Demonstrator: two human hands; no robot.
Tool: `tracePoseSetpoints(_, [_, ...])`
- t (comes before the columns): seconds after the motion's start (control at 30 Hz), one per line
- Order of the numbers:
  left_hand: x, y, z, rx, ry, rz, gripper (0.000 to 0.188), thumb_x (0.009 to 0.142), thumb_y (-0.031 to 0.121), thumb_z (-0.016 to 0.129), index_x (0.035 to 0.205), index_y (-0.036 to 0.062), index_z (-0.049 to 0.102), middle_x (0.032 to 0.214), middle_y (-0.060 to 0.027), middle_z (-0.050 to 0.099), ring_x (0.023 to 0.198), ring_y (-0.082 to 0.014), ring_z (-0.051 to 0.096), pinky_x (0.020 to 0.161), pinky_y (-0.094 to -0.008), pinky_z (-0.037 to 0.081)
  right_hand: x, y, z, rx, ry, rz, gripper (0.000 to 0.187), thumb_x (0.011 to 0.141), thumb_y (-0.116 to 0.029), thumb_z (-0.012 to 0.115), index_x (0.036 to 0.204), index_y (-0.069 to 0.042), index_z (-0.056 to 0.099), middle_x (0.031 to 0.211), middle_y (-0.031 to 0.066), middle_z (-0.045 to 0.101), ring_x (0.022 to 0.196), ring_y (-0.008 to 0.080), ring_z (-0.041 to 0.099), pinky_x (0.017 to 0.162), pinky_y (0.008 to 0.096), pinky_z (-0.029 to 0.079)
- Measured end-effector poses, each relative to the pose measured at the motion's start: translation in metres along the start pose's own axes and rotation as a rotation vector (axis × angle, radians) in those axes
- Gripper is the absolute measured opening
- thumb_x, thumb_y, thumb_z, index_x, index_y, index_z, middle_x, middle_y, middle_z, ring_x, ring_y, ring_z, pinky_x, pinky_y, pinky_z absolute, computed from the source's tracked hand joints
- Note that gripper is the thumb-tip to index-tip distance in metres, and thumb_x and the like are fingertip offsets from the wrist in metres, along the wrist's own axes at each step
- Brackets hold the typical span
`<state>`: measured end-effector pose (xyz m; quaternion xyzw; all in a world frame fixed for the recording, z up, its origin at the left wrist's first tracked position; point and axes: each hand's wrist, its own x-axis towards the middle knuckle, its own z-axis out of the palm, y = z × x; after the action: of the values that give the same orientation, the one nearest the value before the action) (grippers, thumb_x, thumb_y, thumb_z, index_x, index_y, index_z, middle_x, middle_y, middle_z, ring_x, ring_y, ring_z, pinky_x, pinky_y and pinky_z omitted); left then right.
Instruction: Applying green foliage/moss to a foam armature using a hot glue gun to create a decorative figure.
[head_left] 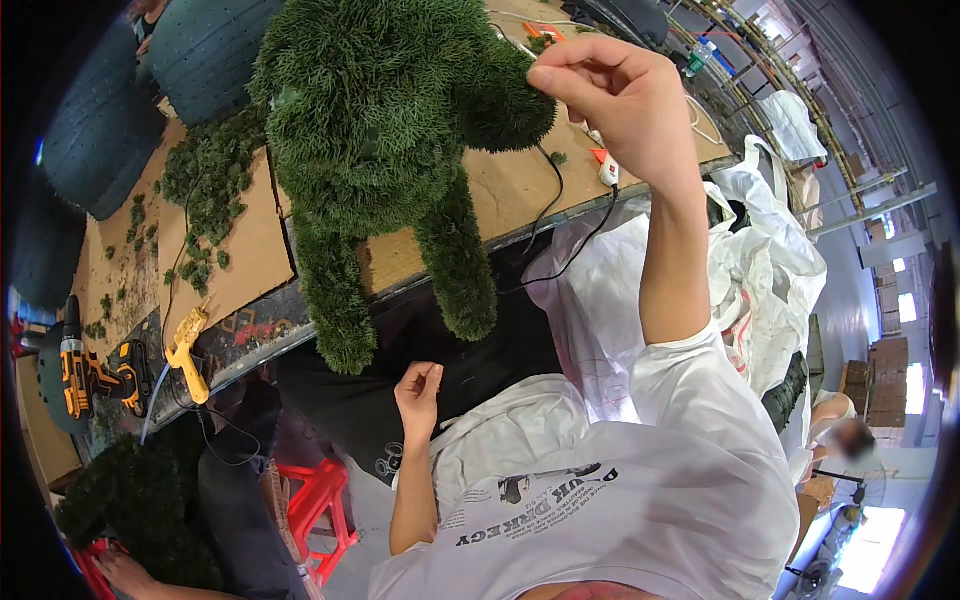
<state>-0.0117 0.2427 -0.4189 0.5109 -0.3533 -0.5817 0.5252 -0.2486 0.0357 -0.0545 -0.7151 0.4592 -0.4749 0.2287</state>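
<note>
A large animal figure covered in green artificial foliage (370,130) lies on a cardboard-covered table (520,190), its two legs hanging over the front edge. My right hand (620,90) is raised, thumb and forefinger pinching the greenery at the figure's right-hand limb (500,95). My left hand (420,390) hangs low in front of my white shirt, below the figure's legs, fingertips pinched together. Whether it holds anything small is not visible.
Loose green sprigs (200,190) litter the cardboard at left. A yellow glue gun (186,345) and an orange-black cordless drill (85,372) lie at the table's left edge. A black cable (560,225) runs over the edge. White sacks (770,250) stand right, a red stool (320,510) below.
</note>
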Motion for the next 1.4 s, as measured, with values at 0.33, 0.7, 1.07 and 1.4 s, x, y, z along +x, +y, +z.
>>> tracePoseSetpoints(0.33, [0.001,-0.007,-0.001,0.073,-0.001,0.019,0.012,0.1,0.007,0.071,0.091,-0.0009,0.068,0.08,0.0056,0.055,0.07,-0.0017,0.043,0.064,-0.0198,0.036,0.019,-0.008,-0.004,-0.438,-0.157,-0.213,0.011,0.098,-0.01,0.073,0.104,-0.002,0.075,0.084,-0.0061,0.063,0.067,-0.0002,0.047,0.058,0.0199,0.038])
tracePoseSetpoints(0.7, [0.001,-0.005,0.001,0.085,0.01,0.015,0.015,0.1,0.01,0.071,0.092,-0.0019,0.068,0.08,0.0029,0.057,0.067,-0.0037,0.047,0.062,-0.0218,0.04,-0.003,-0.019,0.022,-0.342,-0.117,-0.519,0.006,0.094,-0.005,0.074,0.1,-0.005,0.073,0.079,-0.0018,0.058,0.067,0.0061,0.054,0.058,0.024,0.042])
tracePoseSetpoints(1.07, [-0.001,-0.008,-0.001,0.133,0.029,-0.012,0.017,0.102,0.015,0.069,0.094,-0.0004,0.07,0.082,0.0025,0.062,0.068,-0.0041,0.05,0.062,-0.0222,0.041,-0.049,-0.004,0.024,-0.223,-0.266,-0.483,0.01,0.095,-0.014,0.07,0.096,-0.007,0.064,0.085,0.0068,0.06,0.077,0.0312,0.062,0.065,0.0422,0.05])
tracePoseSetpoints(1.4, [-0.016,0.051,0.007,0.343,-0.213,-0.04,0.014,0.102,0.01,0.065,0.11,-0.0006,0.071,0.1,-0.0032,0.068,0.082,-0.0086,0.06,0.076,-0.024,0.049,-0.146,0.102,0.001,-0.141,-0.239,0.082,0.016,0.097,-0.016,0.066,0.106,-0.003,0.069,0.088,0.0108,0.068,0.082,0.0302,0.069,0.073,0.0389,0.055])
